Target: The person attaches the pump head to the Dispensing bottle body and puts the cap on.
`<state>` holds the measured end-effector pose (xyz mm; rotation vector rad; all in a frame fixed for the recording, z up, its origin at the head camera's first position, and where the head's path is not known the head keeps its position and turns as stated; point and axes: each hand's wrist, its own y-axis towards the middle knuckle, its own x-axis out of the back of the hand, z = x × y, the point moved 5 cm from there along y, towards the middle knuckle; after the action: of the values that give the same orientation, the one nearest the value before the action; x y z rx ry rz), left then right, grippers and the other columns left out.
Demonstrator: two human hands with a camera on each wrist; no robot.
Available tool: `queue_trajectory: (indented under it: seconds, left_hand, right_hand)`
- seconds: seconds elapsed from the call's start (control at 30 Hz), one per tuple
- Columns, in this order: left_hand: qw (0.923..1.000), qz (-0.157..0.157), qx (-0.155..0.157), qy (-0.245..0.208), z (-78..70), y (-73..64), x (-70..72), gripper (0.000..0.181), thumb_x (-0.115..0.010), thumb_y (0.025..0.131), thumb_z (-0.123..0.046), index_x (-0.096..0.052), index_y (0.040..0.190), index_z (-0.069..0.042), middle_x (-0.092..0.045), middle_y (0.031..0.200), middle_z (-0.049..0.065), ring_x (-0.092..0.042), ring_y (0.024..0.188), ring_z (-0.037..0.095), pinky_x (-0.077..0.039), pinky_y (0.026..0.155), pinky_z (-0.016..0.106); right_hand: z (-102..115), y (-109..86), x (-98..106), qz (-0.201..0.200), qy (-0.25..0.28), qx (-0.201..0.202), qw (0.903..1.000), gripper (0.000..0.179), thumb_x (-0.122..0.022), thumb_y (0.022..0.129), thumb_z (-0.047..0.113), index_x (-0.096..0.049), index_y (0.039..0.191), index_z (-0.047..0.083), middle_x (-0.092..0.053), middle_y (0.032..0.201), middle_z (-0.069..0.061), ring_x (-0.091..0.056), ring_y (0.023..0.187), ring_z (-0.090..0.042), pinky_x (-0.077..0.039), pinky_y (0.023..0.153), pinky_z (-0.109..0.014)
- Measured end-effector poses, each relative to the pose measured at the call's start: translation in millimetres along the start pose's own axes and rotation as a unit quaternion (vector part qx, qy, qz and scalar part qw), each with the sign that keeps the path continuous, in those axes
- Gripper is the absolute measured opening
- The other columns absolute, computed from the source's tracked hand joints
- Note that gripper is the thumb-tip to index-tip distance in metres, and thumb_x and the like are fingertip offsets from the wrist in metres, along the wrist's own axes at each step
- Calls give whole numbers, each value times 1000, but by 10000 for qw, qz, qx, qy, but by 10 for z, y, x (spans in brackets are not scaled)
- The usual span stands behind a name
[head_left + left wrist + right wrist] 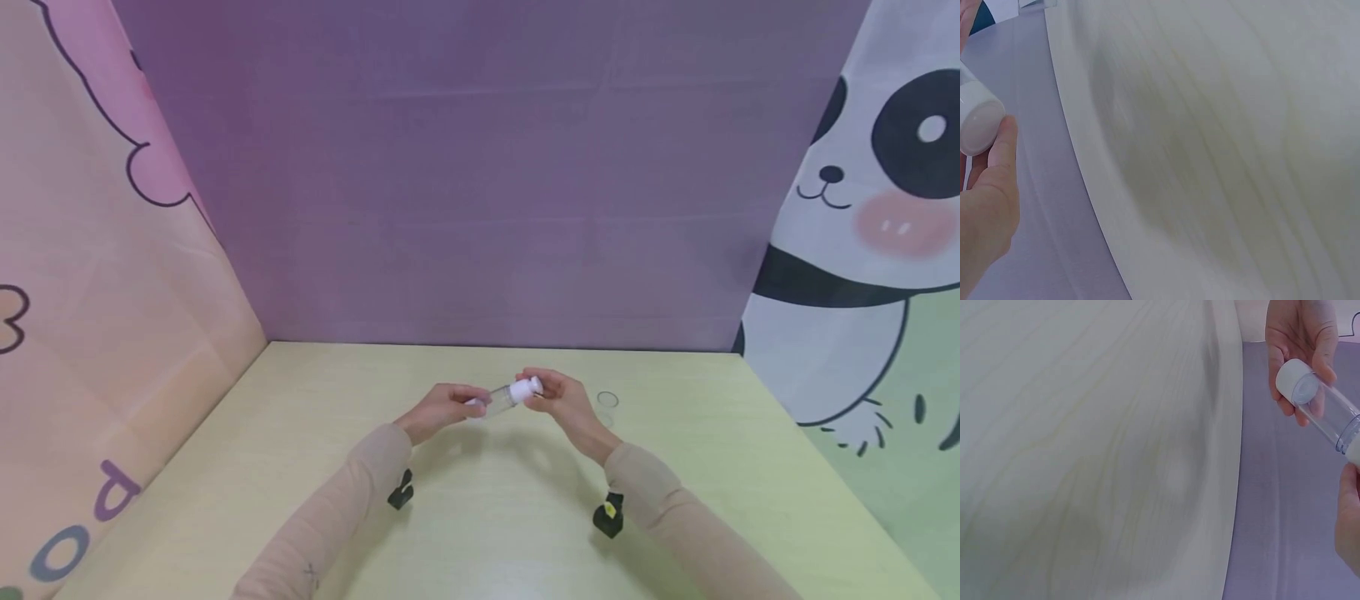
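Both hands hold one clear bottle (498, 402) with a white base and a white top, tilted above the table. My left hand (444, 408) grips the bottle by its white base (1294, 378), thumb along its side. At the other end, my right hand (558, 400) has fingers and thumb around the white top (525, 389). The bottle's see-through body shows between the two hands in the right wrist view. In the left wrist view, the round underside of the base faces the camera beside the left fingers (1004, 147).
A clear, round-rimmed piece (607, 400) sits on the pale wood-grain table (480, 517), just right of the right hand. A purple backdrop (480, 183) rises behind the table's far edge, with printed panels at both sides, a panda (847, 333) on the right one.
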<state>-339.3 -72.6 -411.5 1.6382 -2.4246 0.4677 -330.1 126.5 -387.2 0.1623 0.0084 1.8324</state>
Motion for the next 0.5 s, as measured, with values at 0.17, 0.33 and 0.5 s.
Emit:
queue_trajectory:
  seconds: [0.17,0.33,0.5]
  left_hand:
    - [10000,17,-59,15,0,1,2,32,-64,85,-27,-63,116,-20,-56,126,3,-51,109,22,-39,96,46]
    - [9999,62,-100,0,-14,4,-13,33,-64,85,-28,-63,117,-20,-56,125,3,-51,109,21,-39,96,45]
    - [9999,49,-152,26,-4,26,-21,33,-64,85,-28,-63,117,-19,-57,124,3,-52,107,20,-40,96,44]
  right_hand:
    - [-3,6,7,-26,-17,-8,10000,45,-63,83,3,-51,127,3,-54,129,-14,-56,109,-18,-47,90,-29]
    - [-10,3,28,-77,-33,-23,10000,46,-65,83,6,-51,127,2,-55,129,-13,-56,110,-19,-46,91,-31]
    - [-14,3,45,-169,-44,-78,9998,48,-68,81,8,-52,126,2,-57,126,-14,-57,109,-19,-45,93,-32]
